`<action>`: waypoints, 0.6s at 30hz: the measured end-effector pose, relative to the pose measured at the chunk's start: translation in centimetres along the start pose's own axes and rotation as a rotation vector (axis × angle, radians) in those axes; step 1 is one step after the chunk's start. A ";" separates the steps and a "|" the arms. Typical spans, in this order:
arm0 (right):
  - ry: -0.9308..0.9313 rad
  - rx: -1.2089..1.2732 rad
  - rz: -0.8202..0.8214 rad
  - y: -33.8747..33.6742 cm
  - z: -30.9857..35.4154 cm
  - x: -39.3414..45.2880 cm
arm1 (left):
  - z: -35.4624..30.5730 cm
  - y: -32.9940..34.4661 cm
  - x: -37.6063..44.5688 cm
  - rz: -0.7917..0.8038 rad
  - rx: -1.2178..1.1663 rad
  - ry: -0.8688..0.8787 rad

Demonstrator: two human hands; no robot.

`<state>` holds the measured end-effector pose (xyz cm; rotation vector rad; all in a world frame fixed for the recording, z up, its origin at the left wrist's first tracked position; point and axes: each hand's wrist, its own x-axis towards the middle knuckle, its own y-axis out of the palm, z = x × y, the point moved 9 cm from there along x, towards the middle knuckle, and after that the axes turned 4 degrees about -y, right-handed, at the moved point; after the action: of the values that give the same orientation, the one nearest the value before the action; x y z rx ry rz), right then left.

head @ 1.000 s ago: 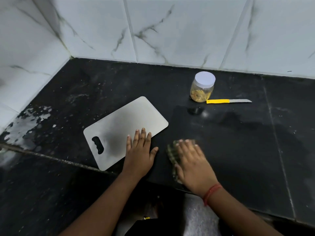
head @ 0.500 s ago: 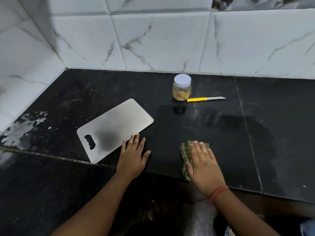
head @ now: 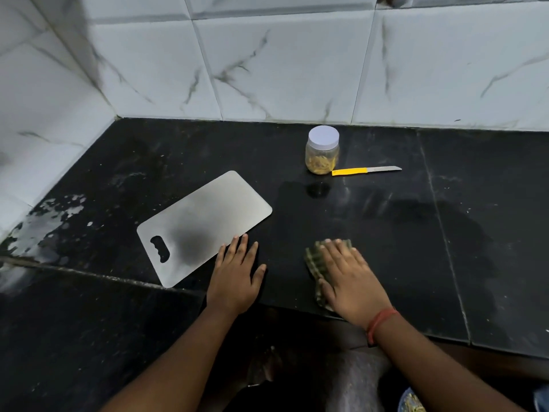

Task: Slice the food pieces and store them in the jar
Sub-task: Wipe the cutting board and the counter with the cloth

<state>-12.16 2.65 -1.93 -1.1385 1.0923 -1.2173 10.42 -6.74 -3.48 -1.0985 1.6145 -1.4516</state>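
Wiping down the counter (head: 386, 292) once the sliced food is stored.

A green cloth (head: 315, 257) is pressed flat under the right hand (head: 350, 278), fingers straight and gripping nothing, so that the damp patch ahead can be cleaned. The left hand (head: 236, 278) is laid open on the counter, fingertips on the steel cutting board (head: 202, 221), apparently as a brace. The lidded jar (head: 322, 151) of yellow pieces is set back near the wall, touching the knife (head: 367, 171), clear of the wiped area.
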 end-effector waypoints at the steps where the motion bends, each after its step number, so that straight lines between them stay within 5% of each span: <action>1: -0.054 -0.006 0.013 0.0 0.6 0.9 | 0.1 0.1 0.0 0.004 0.001 -0.002; 4: 0.195 0.038 -0.035 -0.7 -1.7 4.1 | 0.1 0.1 0.1 0.003 0.000 -0.006; 8: -0.042 -0.020 0.044 0.5 1.8 9.3 | 0.1 0.0 0.1 -0.006 -0.010 0.012; 11: 0.198 0.018 -0.005 -0.5 -1.1 13.0 | 0.2 -0.1 0.3 0.000 -0.018 0.001; 15: -0.040 -0.036 0.047 0.5 1.5 16.0 | 0.2 0.0 0.3 0.009 -0.035 0.005; 18: 0.129 0.003 -0.010 -0.2 -0.1 17.2 | 0.2 0.2 0.3 0.015 -0.036 0.003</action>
<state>-11.37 -14.56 -1.86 -1.0764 1.1823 -1.3138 10.48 -7.13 -3.65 -1.1025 1.6534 -1.4210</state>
